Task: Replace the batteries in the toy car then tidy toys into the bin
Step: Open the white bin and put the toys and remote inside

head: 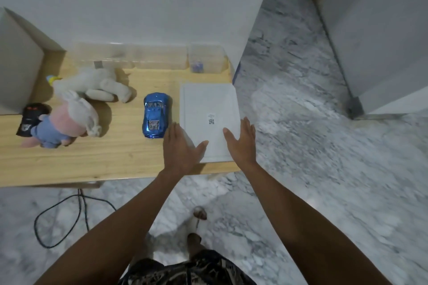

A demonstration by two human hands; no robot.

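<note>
Pale wooden tabletop (97, 162) stood against a white wall, over a grey-and-white marbled floor (312, 146); a person stood at its near right corner, bare arms stretched forward.

Both hands reached toward a flat white rectangular lid (208, 104) bearing a small printed code label, which lay at the table's right end; the left hand (179, 149) rested flat on the lid's near left corner, fingers straight, thumb spread, gripping nothing; the right hand (242, 142) lay flat at its near right edge, equally open and empty. Placed one to each side, the hands seemed set to lift or slide the lid — probably the cover of the toy bin, though whether a bin sat beneath it could not be told.

Just left of the lid sat a shiny blue plastic toy car (156, 117), upright on its wheels, untouched; the battery step looked not yet started. Further left lay a white plush animal (97, 85) on its side, and against it a plush doll in pink and blue with a white hood (67, 122); a black remote-control handset (30, 120) lay beside the doll at the table's left edge.

Along the wall stood a long clear plastic box (129, 58), contents too faint to name, and a smaller clear plastic tub (206, 58) holding a few small blue items — possibly batteries, too blurred to say.

A black cable (58, 215) looped on the floor under the table.
</note>
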